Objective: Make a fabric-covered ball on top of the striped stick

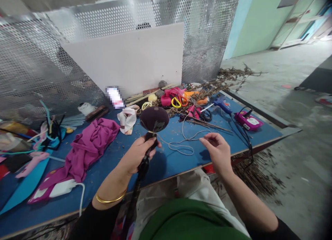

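My left hand (141, 152) is wrapped around the neck of a stick with a round head covered in dark purple cloth (154, 119). Below the hand, the dark wrapped handle (136, 195) runs down toward my lap. A pale band circles the neck just under the head. From there a thin grey string (181, 152) trails over the blue table in loose loops. Thumb and forefinger of my right hand (218, 150) are pinched together at the string, to the right of the loops. The other fingers of that hand are curled.
Purple cloth (92, 146) and a white charger (62, 188) lie left on the blue table (103, 179). Behind are a white fabric piece (127, 119), yellow-and-orange-handled scissors (178, 102), black scissors (206, 115), a blue glue gun (221, 104), and a magenta box (248, 121) with a cable.
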A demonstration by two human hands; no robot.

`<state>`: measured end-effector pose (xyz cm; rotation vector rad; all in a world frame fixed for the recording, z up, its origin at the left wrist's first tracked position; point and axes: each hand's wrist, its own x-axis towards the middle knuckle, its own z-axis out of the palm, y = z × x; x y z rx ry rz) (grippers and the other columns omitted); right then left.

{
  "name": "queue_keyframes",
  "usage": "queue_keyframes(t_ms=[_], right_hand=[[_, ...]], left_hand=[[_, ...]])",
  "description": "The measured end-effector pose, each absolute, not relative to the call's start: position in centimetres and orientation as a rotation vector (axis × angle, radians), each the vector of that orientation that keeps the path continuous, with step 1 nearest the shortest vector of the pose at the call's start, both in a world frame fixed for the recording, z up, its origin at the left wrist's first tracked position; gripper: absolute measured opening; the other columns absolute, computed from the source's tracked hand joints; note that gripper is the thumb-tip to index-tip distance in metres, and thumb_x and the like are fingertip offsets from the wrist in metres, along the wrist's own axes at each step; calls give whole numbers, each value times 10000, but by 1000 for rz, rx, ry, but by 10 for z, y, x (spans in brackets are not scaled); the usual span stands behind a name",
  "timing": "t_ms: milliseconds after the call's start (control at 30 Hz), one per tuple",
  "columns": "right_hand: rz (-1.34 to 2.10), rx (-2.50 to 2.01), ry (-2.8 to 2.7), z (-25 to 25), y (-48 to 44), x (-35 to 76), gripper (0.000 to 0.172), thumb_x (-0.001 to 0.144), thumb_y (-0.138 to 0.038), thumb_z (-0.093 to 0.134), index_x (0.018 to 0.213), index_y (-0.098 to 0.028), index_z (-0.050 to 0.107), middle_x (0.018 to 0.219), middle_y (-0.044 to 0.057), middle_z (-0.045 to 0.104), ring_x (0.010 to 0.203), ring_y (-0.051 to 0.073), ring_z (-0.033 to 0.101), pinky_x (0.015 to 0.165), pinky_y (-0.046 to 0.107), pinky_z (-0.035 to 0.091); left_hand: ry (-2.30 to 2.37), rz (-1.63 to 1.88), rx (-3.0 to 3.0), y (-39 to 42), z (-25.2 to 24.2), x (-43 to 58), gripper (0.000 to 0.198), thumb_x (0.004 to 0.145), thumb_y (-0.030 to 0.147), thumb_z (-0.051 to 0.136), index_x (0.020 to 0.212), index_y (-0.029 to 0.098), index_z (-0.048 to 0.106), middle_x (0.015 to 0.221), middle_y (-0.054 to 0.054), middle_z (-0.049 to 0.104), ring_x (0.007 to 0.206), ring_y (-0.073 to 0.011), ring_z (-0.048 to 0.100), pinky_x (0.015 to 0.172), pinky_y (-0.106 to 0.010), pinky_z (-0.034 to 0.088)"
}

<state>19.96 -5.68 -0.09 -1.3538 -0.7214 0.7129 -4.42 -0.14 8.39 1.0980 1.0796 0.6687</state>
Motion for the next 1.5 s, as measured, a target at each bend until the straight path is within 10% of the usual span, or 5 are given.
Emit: queue_keyframes(t_ms=[333, 833, 1067, 1267, 1500], right_hand=[[792, -1380, -849, 0, -70, 201, 149, 679, -312, 716, 621, -189, 654, 551, -5, 613, 564, 155, 542, 594, 283, 439], [1250, -1091, -796, 5, -79, 162, 479, 831, -505, 570, 485, -197, 450, 421, -59, 356, 433, 90, 370, 441, 219, 304], [1220, -1190, -818, 5, -77, 165, 220, 746, -376, 707, 705, -169, 643, 521, -50, 522, 398, 63, 390, 418, 205, 349], [1200, -1025, -1193, -1, -64, 148, 469, 720, -249, 712, 1174, -222, 599, 1157, 63, 650, 1059, 224, 595, 955, 357, 443], [1348, -945, -1242, -6, -53, 130, 263, 829, -400, 626, 679, -184, 625, 621, -12, 576, 639, 136, 547, 709, 279, 463]], left_hand=[[1162, 587, 1083, -13, 78, -47, 278, 792, 366, 643, 959, 171, 539, 613, 91, 357, 425, -20, 260, 394, -129, 183], [1012, 522, 890, -32, 70, -29, 337, 775, 420, 668, 936, 159, 528, 623, 88, 372, 416, -6, 250, 388, -137, 172], [1044, 564, 890, -41, 66, -34, 303, 766, 293, 675, 985, 161, 511, 629, 93, 374, 427, -3, 242, 401, -131, 174], [987, 549, 856, -45, 68, -27, 316, 755, 333, 662, 970, 162, 508, 619, 93, 379, 423, -2, 225, 398, -128, 169], [1166, 533, 1021, -45, 65, -24, 345, 856, 538, 510, 901, 198, 467, 570, 112, 298, 405, -29, 180, 385, -148, 165]])
